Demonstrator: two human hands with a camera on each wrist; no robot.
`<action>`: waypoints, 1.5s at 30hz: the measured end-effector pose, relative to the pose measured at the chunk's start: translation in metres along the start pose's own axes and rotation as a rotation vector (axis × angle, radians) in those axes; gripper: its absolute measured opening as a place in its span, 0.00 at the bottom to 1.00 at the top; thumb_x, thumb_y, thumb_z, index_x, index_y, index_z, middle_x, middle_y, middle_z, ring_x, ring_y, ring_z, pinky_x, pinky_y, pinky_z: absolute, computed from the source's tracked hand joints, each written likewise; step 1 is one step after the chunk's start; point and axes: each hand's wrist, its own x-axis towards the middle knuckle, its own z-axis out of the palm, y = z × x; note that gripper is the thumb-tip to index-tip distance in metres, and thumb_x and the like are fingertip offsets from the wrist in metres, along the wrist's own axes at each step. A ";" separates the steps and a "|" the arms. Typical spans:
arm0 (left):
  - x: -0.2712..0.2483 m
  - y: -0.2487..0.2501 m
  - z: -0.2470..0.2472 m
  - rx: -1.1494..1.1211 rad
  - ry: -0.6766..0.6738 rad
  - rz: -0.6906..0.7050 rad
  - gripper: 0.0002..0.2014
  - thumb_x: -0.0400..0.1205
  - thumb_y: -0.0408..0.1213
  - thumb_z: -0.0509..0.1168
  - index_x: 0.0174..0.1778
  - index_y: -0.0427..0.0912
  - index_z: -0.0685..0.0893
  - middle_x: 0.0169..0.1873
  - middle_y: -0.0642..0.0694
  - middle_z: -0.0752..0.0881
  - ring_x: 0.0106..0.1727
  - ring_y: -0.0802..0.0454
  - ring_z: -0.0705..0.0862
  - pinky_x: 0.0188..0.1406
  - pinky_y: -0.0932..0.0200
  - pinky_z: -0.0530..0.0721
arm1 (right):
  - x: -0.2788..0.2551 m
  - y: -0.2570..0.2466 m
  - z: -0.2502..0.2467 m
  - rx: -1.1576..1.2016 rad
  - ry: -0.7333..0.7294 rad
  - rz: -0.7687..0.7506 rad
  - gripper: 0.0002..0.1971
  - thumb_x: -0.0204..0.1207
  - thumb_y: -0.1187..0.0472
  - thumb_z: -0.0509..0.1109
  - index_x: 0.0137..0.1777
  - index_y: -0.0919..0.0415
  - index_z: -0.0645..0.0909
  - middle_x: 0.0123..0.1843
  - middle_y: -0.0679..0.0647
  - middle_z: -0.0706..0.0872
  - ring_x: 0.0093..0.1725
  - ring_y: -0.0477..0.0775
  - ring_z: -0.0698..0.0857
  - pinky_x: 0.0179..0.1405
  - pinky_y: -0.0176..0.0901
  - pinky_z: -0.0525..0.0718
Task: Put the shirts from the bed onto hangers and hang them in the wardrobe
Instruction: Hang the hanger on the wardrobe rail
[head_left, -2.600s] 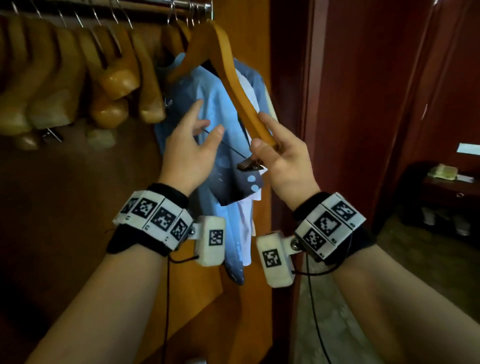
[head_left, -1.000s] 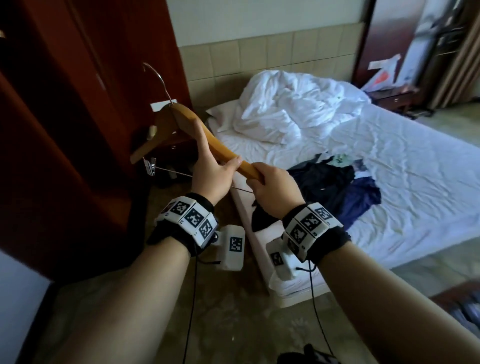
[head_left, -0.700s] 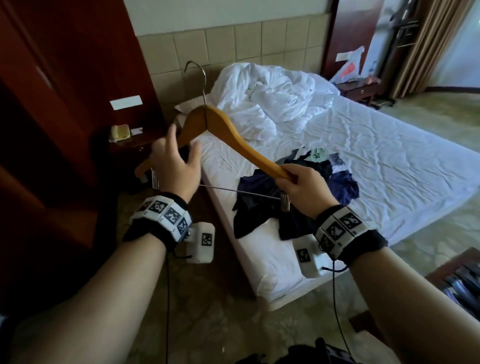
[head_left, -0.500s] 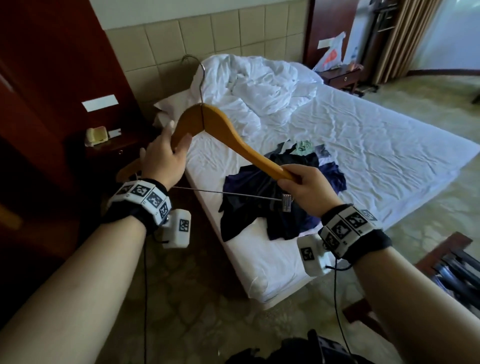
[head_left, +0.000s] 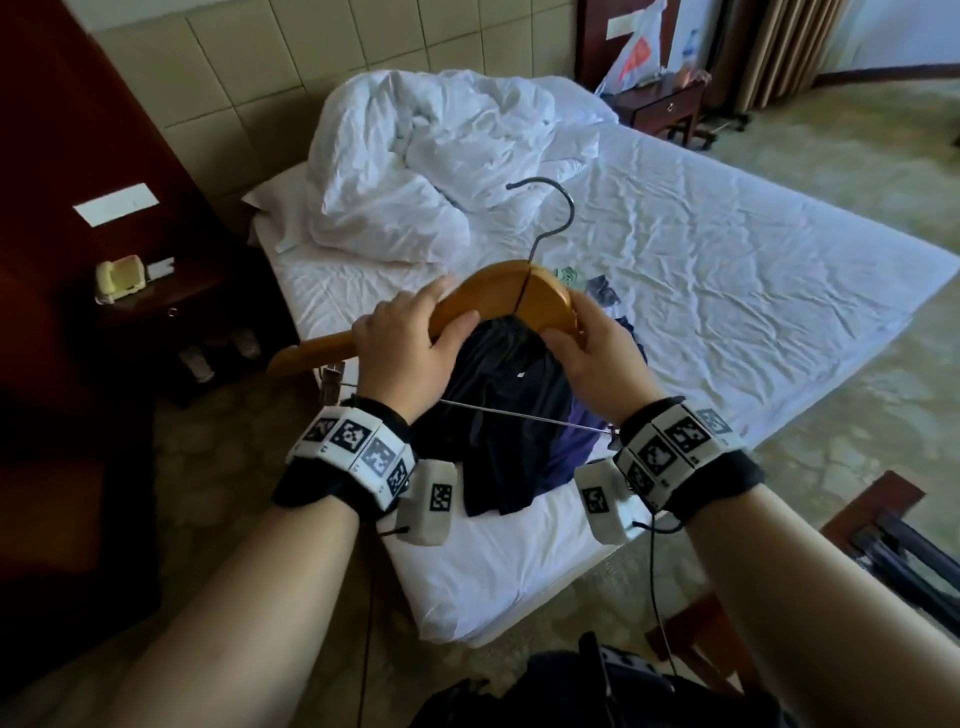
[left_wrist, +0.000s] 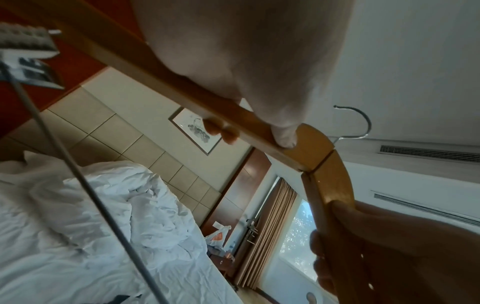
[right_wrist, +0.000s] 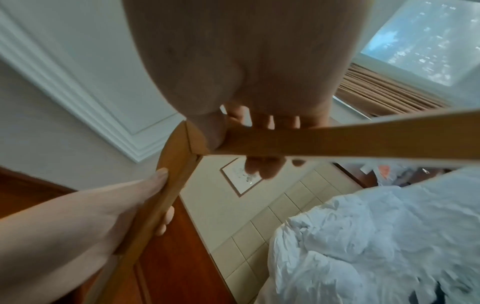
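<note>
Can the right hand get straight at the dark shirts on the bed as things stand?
Probably not yet: the right hand and left hand both grip the wooden hanger above the dark shirts. Nothing else blocks them.

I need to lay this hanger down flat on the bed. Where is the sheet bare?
Bare sheet runs right of the dark shirts, out to the bed's far edge. A smaller patch lies below them, near the corner. The rumpled duvet crowds the head end. Both hands grip the hanger.
</note>
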 end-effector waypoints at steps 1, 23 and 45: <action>0.004 0.006 0.006 -0.054 -0.016 -0.009 0.32 0.78 0.64 0.51 0.69 0.47 0.81 0.53 0.42 0.88 0.57 0.40 0.85 0.61 0.39 0.78 | 0.006 0.009 -0.006 0.025 0.025 0.013 0.17 0.82 0.60 0.66 0.70 0.56 0.74 0.40 0.41 0.78 0.37 0.36 0.77 0.40 0.34 0.71; 0.164 0.017 0.150 -0.472 -0.057 0.063 0.28 0.79 0.58 0.60 0.72 0.46 0.79 0.42 0.57 0.85 0.48 0.52 0.85 0.59 0.34 0.79 | 0.165 0.113 -0.056 0.090 0.105 0.053 0.24 0.74 0.61 0.69 0.72 0.60 0.74 0.57 0.49 0.82 0.53 0.41 0.78 0.49 0.18 0.71; 0.373 0.090 0.309 -0.468 -0.130 -0.188 0.24 0.81 0.46 0.68 0.75 0.49 0.76 0.45 0.54 0.88 0.49 0.57 0.85 0.61 0.57 0.80 | 0.405 0.252 -0.173 0.321 -0.137 0.071 0.14 0.75 0.66 0.74 0.50 0.43 0.83 0.43 0.52 0.90 0.42 0.51 0.90 0.45 0.43 0.87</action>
